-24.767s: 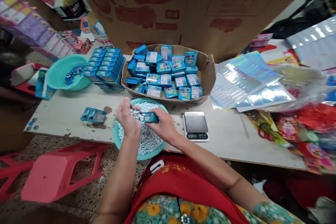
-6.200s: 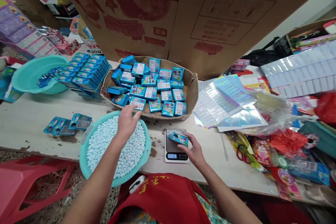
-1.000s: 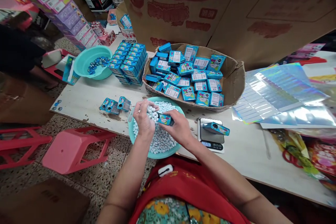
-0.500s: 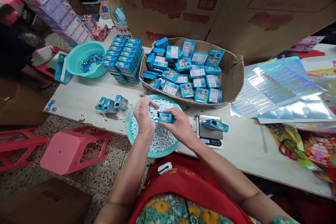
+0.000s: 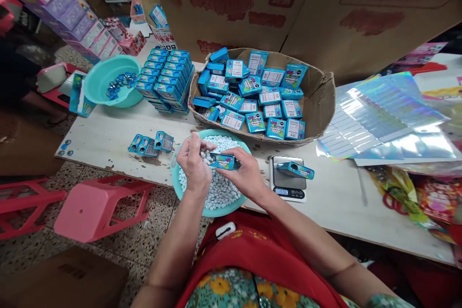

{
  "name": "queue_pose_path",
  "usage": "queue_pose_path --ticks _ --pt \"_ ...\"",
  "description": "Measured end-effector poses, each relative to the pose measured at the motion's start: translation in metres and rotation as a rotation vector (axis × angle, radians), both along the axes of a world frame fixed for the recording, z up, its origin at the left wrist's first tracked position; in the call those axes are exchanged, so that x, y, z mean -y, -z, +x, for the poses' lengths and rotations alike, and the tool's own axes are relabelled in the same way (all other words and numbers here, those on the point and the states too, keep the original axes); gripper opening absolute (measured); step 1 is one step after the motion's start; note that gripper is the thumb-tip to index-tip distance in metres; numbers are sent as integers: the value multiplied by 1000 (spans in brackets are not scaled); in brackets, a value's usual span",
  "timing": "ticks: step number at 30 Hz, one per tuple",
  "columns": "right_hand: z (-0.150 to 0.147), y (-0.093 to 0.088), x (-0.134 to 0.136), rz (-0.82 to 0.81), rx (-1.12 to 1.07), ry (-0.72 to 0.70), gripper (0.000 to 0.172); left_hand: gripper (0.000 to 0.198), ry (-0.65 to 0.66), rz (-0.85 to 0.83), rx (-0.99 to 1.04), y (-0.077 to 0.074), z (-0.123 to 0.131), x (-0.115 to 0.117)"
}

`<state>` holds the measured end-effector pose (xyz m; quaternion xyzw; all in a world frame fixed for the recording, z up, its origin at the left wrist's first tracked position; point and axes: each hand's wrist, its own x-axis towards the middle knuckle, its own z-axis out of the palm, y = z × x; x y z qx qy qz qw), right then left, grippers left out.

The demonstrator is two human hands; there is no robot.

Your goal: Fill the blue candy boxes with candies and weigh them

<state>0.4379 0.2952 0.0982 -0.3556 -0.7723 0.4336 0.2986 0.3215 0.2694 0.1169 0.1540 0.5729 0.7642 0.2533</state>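
My right hand grips a small blue candy box over the teal bowl full of pale blue tablets. My left hand is cupped closed around a handful of tablets, pressed against the open end of that box. Another blue box lies on the small digital scale to the right of the bowl. Behind the bowl stands a cardboard basket heaped with several more blue boxes.
Three blue boxes lie left of the bowl. A neat stack of boxes and a second teal bowl with blue caps sit at the back left. Holographic sheets cover the right. Pink stools stand by the table's edge. Large cartons rise behind.
My hands stay together over the bowl, the left one tipping tablets at the box. The view has shifted slightly; the box on the scale has not moved.
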Motion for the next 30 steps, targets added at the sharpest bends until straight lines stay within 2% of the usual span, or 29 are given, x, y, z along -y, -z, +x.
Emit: queue_pose_path --ticks 6,9,11,13,16,17,19,22,24,26,28,30 --pt "-5 10 -2 -64 -29 -6 28 32 88 -10 95 -2 4 0" --pt "1 8 -4 -96 -75 -6 29 31 46 48 77 1 -6 -1" --pt "9 5 -5 -111 -118 -7 30 32 4 30 33 16 -18 -4" --pt "19 3 -6 -114 -151 2 31 32 43 -134 -112 43 -29 -8" --pt "29 5 -9 -115 -136 28 30 29 290 -496 -501 87 -31 -12" --pt "31 7 -9 -116 -126 35 29 27 357 -556 -590 98 -28 -11" --pt "33 11 -11 -121 -127 50 30 29 463 -691 -801 112 -21 -7" --pt "32 16 -11 -141 -173 68 32 30 586 -899 -1025 117 -15 -1" --pt "31 19 -10 -158 -176 83 32 24 643 -968 -995 116 -17 0" --pt "31 22 -10 -156 -146 111 32 19 613 -946 -876 115 -22 -1" --pt "32 24 -11 -138 -102 130 31 19 492 -818 -665 112 -26 -1" --pt "32 25 -11 -113 -68 129 31 25 341 -625 -342 102 -26 0"
